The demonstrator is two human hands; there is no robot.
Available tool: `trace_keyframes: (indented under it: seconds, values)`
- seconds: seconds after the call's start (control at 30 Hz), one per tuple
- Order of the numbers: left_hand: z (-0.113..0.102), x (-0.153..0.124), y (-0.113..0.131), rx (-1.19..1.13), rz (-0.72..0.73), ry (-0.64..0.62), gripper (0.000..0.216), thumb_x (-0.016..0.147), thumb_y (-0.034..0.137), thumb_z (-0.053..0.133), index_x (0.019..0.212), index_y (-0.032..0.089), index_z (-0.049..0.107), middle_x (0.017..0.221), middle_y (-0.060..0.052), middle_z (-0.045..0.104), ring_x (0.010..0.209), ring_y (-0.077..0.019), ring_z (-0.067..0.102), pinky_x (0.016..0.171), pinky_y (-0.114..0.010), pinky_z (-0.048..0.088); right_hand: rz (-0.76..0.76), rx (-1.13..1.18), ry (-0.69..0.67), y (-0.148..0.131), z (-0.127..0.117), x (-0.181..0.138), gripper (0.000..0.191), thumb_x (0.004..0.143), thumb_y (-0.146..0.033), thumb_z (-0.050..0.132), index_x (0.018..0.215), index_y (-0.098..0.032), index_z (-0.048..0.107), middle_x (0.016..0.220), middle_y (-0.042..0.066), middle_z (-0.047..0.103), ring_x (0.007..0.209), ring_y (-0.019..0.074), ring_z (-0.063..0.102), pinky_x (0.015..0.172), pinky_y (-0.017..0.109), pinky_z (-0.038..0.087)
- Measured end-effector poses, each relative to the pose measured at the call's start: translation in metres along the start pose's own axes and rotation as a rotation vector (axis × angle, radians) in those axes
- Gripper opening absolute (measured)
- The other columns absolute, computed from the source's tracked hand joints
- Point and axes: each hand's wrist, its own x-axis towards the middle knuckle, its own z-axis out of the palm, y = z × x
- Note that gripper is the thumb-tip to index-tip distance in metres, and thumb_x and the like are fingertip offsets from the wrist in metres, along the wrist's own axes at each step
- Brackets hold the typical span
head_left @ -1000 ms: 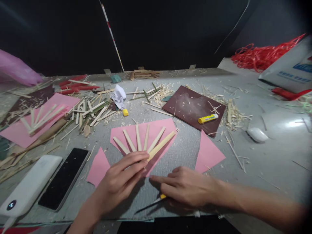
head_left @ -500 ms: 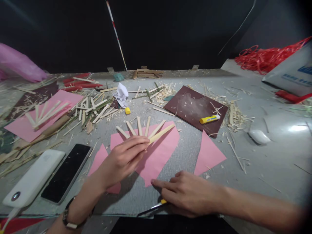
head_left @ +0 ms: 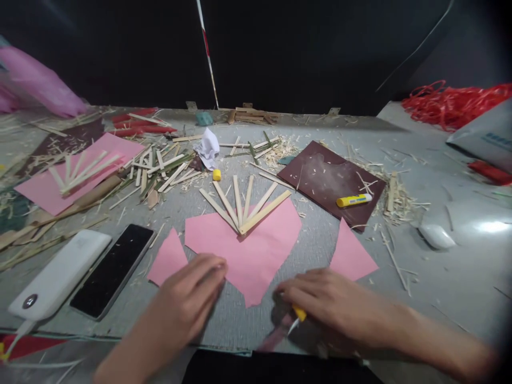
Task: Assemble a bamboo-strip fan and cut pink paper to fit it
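A fan of several bamboo sticks (head_left: 244, 205) lies across the far edge of a pink paper sheet (head_left: 256, 256) in the middle of the table. My left hand (head_left: 188, 304) is blurred and rests by the sheet's near left corner, fingers stretched out with nothing in them. My right hand (head_left: 332, 304) sits near the table's front edge, to the right of the sheet's lower tip. Its fingers are closed round a yellow-handled knife (head_left: 298, 313), whose blade is smeared by motion. Pink paper scraps lie to the left (head_left: 168, 258) and right (head_left: 352, 256) of the sheet.
A black phone (head_left: 112, 269) and a white power bank (head_left: 60, 280) lie at the near left. A yellow glue stick (head_left: 354, 200) lies on a brown sheet (head_left: 320, 176). Loose sticks and shavings (head_left: 160, 170), another pink sheet with sticks (head_left: 100, 152), and red cord (head_left: 452, 104) lie around.
My left hand slid the stick fan to the sheet's far edge, let it go, and drew back to the near edge. My right hand shifted right, still holding the knife.
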Motion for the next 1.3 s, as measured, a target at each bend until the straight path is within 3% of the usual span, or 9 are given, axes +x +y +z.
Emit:
trace_keyframes:
  seconds: [0.07,0.13,0.2,0.37,0.5,0.7,0.87,1.07,1.3]
  values:
    - [0.008,-0.020,0.020,0.106,0.015,-0.017,0.031,0.110,0.020,0.049,0.133,0.007,0.065,0.132,-0.017,0.069,0.127,-0.0289,0.063,0.106,-0.044,0.060,0.084,0.015,0.005,0.008,-0.015,-0.001,0.019,0.110,-0.015,0.039,0.108,-0.018,0.058,0.090,0.005,0.072,0.073,0.0180,0.066,0.063,0.033,0.039]
    - [0.023,-0.036,0.034,0.159,0.043,-0.043,0.044,0.111,0.035,0.050,0.138,0.003,0.063,0.143,-0.022,0.063,0.137,-0.0343,0.055,0.110,-0.048,0.054,0.131,-0.046,-0.031,0.016,-0.027,0.005,0.021,0.114,-0.026,0.038,0.104,-0.019,0.056,0.079,0.002,0.068,0.060,0.0161,0.058,0.056,0.034,0.029]
    - [0.037,-0.046,0.038,0.175,0.066,-0.046,0.056,0.110,0.047,0.049,0.139,0.001,0.063,0.146,-0.023,0.060,0.141,-0.0364,0.050,0.119,-0.050,0.043,0.108,-0.130,-0.085,0.022,-0.037,0.017,0.023,0.115,-0.031,0.040,0.102,-0.019,0.055,0.078,0.001,0.067,0.054,0.0148,0.053,0.056,0.035,0.022]
    - [0.056,-0.063,0.033,0.143,0.048,-0.050,0.066,0.101,0.058,0.062,0.137,0.003,0.065,0.149,-0.024,0.055,0.145,-0.0380,0.044,0.130,-0.052,0.018,-0.009,-0.269,-0.260,0.026,-0.050,0.063,0.008,0.106,-0.015,0.053,0.101,-0.018,0.059,0.086,0.003,0.072,0.061,0.0153,0.056,0.057,0.035,0.018]
    - [0.053,-0.071,0.027,0.157,-0.102,-0.035,0.088,0.089,0.069,0.072,0.148,0.004,0.056,0.159,-0.031,0.038,0.151,-0.0475,0.032,0.123,-0.061,0.025,-0.004,-0.294,-0.415,0.026,-0.055,0.094,0.009,0.101,-0.010,0.055,0.100,-0.016,0.062,0.083,0.004,0.073,0.057,0.0146,0.053,0.056,0.035,0.017]
    - [0.045,-0.061,0.015,0.128,-0.161,-0.137,0.104,0.085,0.086,0.062,0.167,0.028,0.036,0.175,-0.028,0.004,0.158,-0.0535,0.020,0.112,-0.070,0.036,-0.036,-0.288,-0.475,0.033,-0.054,0.113,0.013,0.106,-0.017,0.052,0.105,-0.014,0.065,0.087,0.008,0.076,0.057,0.0150,0.052,0.056,0.035,0.016]
    - [0.048,-0.058,0.009,0.157,-0.114,-0.177,0.112,0.083,0.096,0.049,0.169,0.027,0.031,0.175,-0.031,0.002,0.158,-0.0554,0.021,0.115,-0.070,0.030,-0.061,-0.292,-0.480,0.040,-0.049,0.119,0.014,0.108,-0.021,0.053,0.105,-0.014,0.066,0.086,0.007,0.076,0.056,0.0146,0.050,0.055,0.036,0.016]
    - [0.052,-0.061,0.006,0.166,-0.087,-0.148,0.115,0.082,0.096,0.051,0.170,0.024,0.030,0.175,-0.031,0.002,0.160,-0.0531,0.018,0.120,-0.067,0.023,-0.113,-0.290,-0.446,0.045,-0.044,0.123,0.011,0.106,-0.020,0.057,0.104,-0.014,0.065,0.084,0.006,0.075,0.056,0.0140,0.051,0.054,0.035,0.016]
    - [0.054,-0.062,0.005,0.157,-0.071,-0.148,0.114,0.082,0.094,0.054,0.171,0.028,0.026,0.175,-0.031,0.001,0.159,-0.0548,0.019,0.119,-0.070,0.026,-0.113,-0.273,-0.439,0.048,-0.043,0.123,0.009,0.105,-0.020,0.058,0.104,-0.015,0.065,0.084,0.005,0.076,0.057,0.0144,0.053,0.054,0.035,0.016]
